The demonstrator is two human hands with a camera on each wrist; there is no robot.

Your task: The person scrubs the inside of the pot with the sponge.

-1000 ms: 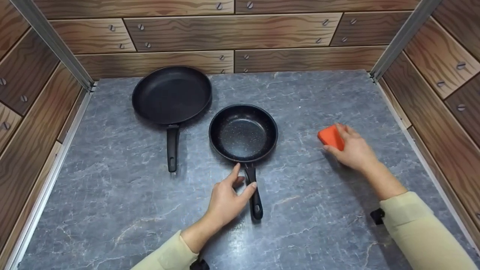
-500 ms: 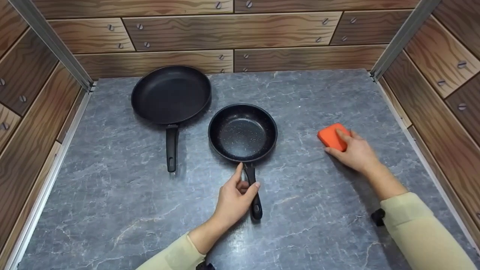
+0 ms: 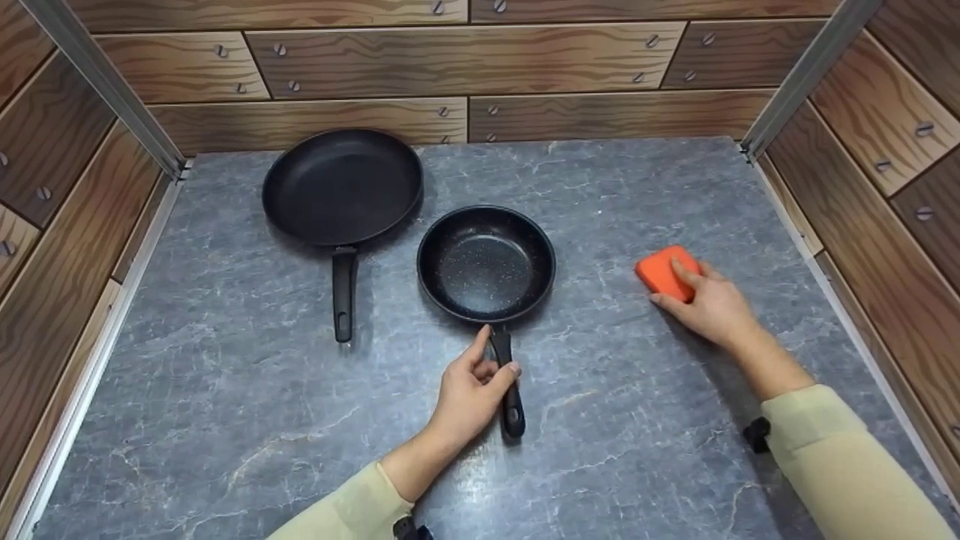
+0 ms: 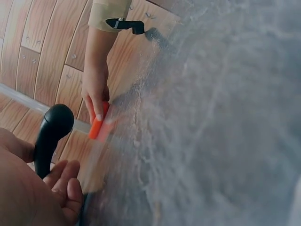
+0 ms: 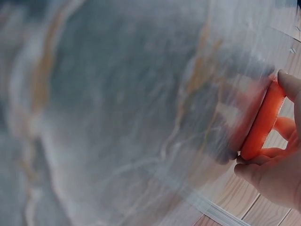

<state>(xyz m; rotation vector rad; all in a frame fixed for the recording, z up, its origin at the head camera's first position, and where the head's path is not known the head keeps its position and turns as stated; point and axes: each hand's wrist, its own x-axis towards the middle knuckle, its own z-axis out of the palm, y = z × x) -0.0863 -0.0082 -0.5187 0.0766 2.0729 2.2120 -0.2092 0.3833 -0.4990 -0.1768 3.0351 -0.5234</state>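
Note:
A small black frying pan [image 3: 486, 264] with a speckled inside lies in the middle of the grey tabletop, its handle toward me. My left hand [image 3: 469, 394] holds that handle, thumb on top and fingers curled at its left side, forefinger reaching near the rim. In the left wrist view the black handle [image 4: 49, 134] stands between thumb and fingers. Over on the right, my right hand [image 3: 712, 304] grips a flat orange sponge [image 3: 666, 273] with rounded corners. The right wrist view shows the sponge [image 5: 265, 120] from its edge, thumb and fingers at its ends, close over the tabletop.
A larger black frying pan [image 3: 343, 187] lies at the back left, its handle also toward me. Wood-patterned walls [image 3: 465, 64] enclose the grey marbled tabletop [image 3: 225, 405] at the back and both sides, with metal posts [image 3: 814, 71] in the corners.
My left hand has moved slightly right and closed onto the small pan's handle. My right fingers have slid back a little on the sponge, leaving more of it visible. Both pans stay in place.

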